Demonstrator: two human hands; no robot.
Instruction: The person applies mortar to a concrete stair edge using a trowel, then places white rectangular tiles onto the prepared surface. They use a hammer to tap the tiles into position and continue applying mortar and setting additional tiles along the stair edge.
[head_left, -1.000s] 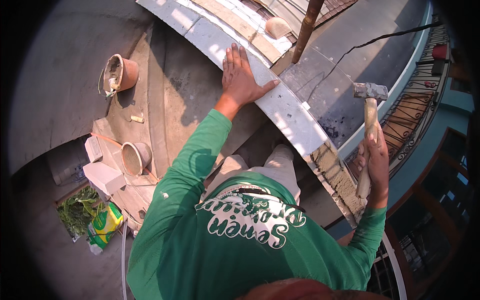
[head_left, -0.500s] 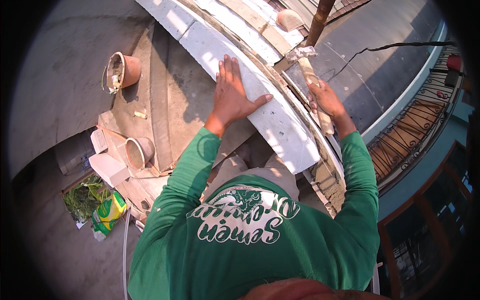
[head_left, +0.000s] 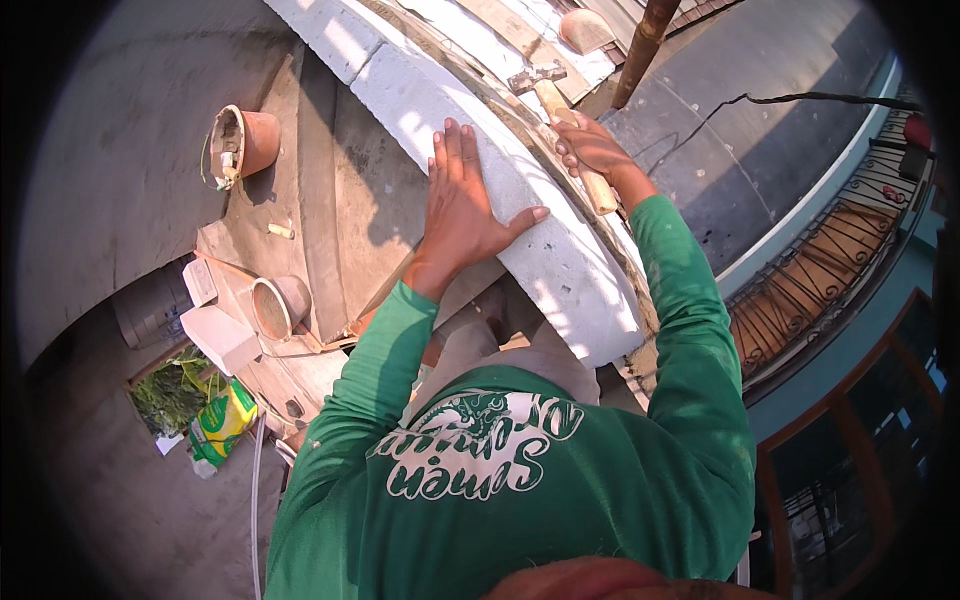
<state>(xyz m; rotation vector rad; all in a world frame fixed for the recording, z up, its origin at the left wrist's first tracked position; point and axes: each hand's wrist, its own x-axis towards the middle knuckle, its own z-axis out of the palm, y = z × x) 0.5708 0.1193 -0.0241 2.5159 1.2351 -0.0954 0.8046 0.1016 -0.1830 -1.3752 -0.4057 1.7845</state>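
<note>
- Left hand (head_left: 465, 205) lay flat, fingers spread, on the top of the long white block (head_left: 500, 190) — pressing, not closed around anything.
- Right hand (head_left: 590, 150) closed around the wooden handle of the hammer (head_left: 560, 105), near the middle of the handle; metal head pointed away, lying low over the far edge of the block.
- A second ago: hammer raised high at the right side, well apart from the block. Half a second ago: already brought down beside the block. Now: resting at the far edge, close to the left hand's fingertips — looked like a tap just given, or the next one being set up.
- Left hand kept its place on the block through all three pictures; judged from this, block being steadied in its row while being knocked into line.
- White block sat on top of the wall, end to end with another white block (head_left: 325, 35) farther along.
- Below, on the grey slab: orange bucket (head_left: 245, 145), second round bucket (head_left: 278, 305), white container (head_left: 220, 340), green and yellow bag (head_left: 222, 425).
- Rusty pole (head_left: 645, 45) stood upright beyond the wall; black cable (head_left: 800, 98) ran across the roof surface.
</note>
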